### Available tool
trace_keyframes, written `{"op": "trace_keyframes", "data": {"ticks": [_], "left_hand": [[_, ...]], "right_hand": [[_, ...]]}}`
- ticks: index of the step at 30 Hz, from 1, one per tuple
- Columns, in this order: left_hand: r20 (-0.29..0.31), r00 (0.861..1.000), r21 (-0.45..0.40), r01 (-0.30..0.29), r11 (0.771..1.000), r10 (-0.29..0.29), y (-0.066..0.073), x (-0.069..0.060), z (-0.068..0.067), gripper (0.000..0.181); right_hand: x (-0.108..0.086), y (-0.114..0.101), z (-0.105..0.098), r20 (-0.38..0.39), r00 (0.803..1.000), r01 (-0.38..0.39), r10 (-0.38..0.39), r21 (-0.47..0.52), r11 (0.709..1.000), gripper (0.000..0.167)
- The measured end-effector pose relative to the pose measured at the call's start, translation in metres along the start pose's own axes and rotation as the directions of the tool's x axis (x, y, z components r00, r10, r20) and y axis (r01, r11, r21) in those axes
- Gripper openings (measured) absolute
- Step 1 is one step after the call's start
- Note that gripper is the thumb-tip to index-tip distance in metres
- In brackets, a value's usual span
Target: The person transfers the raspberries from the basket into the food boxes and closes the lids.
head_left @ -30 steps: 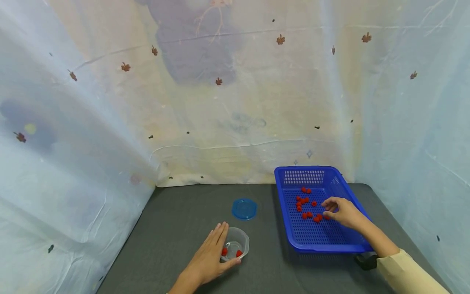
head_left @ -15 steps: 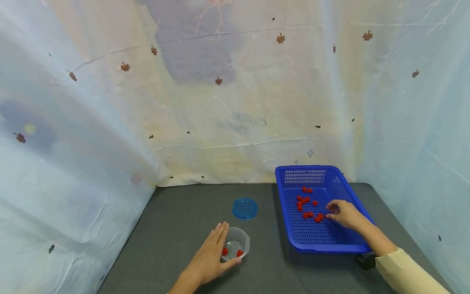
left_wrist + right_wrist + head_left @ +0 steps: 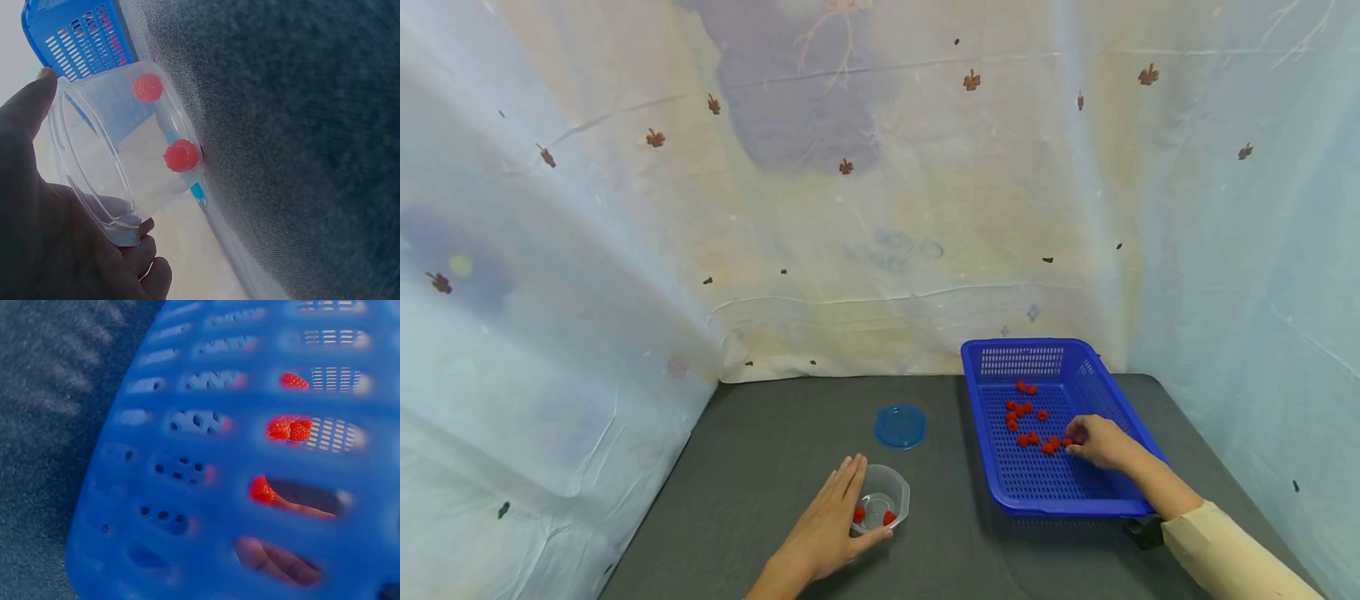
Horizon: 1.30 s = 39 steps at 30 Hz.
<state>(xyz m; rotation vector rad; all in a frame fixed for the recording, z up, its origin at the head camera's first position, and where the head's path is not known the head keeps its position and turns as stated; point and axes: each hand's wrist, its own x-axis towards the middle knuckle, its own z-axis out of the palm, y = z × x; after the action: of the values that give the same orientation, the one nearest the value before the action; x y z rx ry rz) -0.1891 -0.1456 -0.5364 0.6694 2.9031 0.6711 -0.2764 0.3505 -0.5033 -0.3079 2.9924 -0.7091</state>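
Observation:
In the head view my left hand (image 3: 824,521) lies along a clear plastic container (image 3: 892,485), fingers straight on its left side and thumb across the near rim. Inside sit two red raspberries, one of them a raspberry (image 3: 182,155) in the left wrist view. My right hand (image 3: 1105,443) reaches into a blue plastic basket (image 3: 1075,506), its fingers curled down and thumb and fingertips at a raspberry (image 3: 1067,442). The right wrist view looks through the basket wall at fingers (image 3: 275,562) close to a raspberry (image 3: 261,489); the contact is partly hidden.
Several other raspberries (image 3: 1022,408) lie scattered on the basket floor. A round blue lid (image 3: 900,427) rests on the dark grey table (image 3: 737,467) behind the container. Patterned sheets (image 3: 880,250) hang at the back and both sides.
My right hand has lowered a little into the basket, and its fingers have drawn in at the raspberry. The left hand and the container have not moved.

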Motion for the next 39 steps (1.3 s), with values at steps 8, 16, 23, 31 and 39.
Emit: {"op": "trace_keyframes", "data": {"ticks": [8, 16, 23, 31, 39], "left_hand": [[-0.006, 1.0, 0.003, -0.001, 1.0, 0.001, 0.0015, -0.0009, -0.0007, 0.114], [-0.004, 1.0, 0.003, 0.001, 1.0, -0.001, 0.0015, -0.0011, -0.001, 0.114], [-0.002, 1.0, 0.005, 0.003, 1.0, -0.003, 0.0007, -0.0009, 0.0002, 0.114], [-0.004, 1.0, 0.008, 0.0, 1.0, 0.0, 0.0001, -0.0014, 0.0015, 0.113], [-0.009, 1.0, -0.001, 0.005, 1.0, -0.005, -0.0001, -0.0007, 0.0019, 0.114]], "right_hand": [[-0.0016, -0.0008, 0.0008, 0.009, 1.0, 0.011, -0.011, 0.039, 0.999, 0.015], [-0.0039, -0.0025, 0.0023, 0.011, 1.0, 0.027, -0.028, 0.044, 0.999, 0.016], [-0.0037, -0.0012, 0.0012, -0.004, 1.0, 0.031, -0.03, 0.05, 0.998, 0.014], [0.0007, 0.0005, 0.0026, -0.06, 0.998, 0.025, -0.021, 0.056, 0.998, 0.014], [0.0014, -0.0051, 0.0002, -0.172, 0.983, 0.076, -0.059, 0.094, 0.993, 0.01]]}}
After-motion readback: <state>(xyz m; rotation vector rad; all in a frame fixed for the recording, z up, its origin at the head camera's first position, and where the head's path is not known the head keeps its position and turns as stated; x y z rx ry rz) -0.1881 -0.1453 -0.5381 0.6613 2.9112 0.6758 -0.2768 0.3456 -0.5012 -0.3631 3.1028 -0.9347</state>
